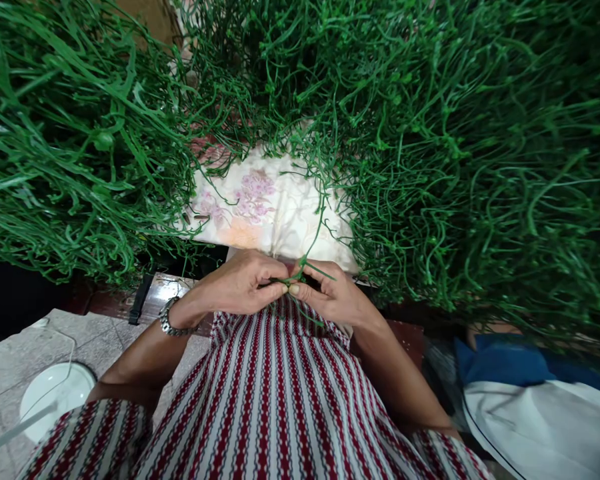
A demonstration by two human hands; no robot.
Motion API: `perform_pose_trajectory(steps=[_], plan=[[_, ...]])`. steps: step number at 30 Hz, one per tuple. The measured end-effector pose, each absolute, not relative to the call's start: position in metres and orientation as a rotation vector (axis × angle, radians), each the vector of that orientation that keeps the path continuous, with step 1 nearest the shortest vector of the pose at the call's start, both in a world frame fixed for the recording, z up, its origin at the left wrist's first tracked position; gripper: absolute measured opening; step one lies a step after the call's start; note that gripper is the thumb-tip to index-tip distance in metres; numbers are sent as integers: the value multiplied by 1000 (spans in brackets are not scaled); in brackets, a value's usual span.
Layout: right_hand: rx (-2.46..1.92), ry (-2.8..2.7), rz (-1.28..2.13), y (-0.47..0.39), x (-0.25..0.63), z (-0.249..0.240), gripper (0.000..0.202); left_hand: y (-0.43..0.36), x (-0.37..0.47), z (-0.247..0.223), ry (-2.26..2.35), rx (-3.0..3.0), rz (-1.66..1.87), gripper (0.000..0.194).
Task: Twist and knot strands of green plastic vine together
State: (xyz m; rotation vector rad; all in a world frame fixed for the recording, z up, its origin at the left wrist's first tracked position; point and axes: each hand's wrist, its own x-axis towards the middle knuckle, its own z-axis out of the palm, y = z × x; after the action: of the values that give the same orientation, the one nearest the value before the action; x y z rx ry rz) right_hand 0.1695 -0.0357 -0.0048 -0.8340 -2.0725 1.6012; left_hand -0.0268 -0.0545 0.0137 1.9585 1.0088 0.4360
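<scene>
**A:** What fills your view?

**B:** Mostly heaps of green plastic strands [480, 167], one mass across the far right and another on the far left [65, 133]. Between them I see a floral cloth [260, 207] lying flat, far of the hands.

**A:** And nearer?

**B:** A red-and-white striped garment [280, 400] covers the lap in the near centre. Near right there is a blue and white cloth bundle [540, 400]; near left, a white round dish [55, 397] on a grey tiled floor [10, 360].

**A:** The hands?

**B:** They meet at the centre, just above the lap. I see the left hand [240, 283], with a metal watch [170, 320] on its wrist, curled closed, thumb and forefinger pinching a green stem piece [303, 270]. The right hand [335, 297] is curled too, its fingertips pinching the same piece from the other side. The thumbs almost touch.

**A:** Where does that piece lead?

**B:** One thin strand [323, 213] rises from the pinch across the floral cloth towards the right heap.
</scene>
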Motion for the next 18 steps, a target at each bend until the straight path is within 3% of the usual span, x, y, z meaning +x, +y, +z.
perform_pose_trajectory(steps=[5, 8, 15, 18], plan=[[-993, -2544, 987, -46, 167, 10, 10, -55, -24, 9, 1030, 2040, 392, 29], [-1044, -2641, 925, -51, 166, 13, 14, -54, -24, 9, 1009, 2108, 335, 31], [-471, -2031, 1890, -41, 168, 5, 27, -54, -29, 20, 535, 1751, 532, 37], [-378, -1787, 2100, -40, 164, -1, 30, -56, -28, 23, 498, 1631, 530, 36]])
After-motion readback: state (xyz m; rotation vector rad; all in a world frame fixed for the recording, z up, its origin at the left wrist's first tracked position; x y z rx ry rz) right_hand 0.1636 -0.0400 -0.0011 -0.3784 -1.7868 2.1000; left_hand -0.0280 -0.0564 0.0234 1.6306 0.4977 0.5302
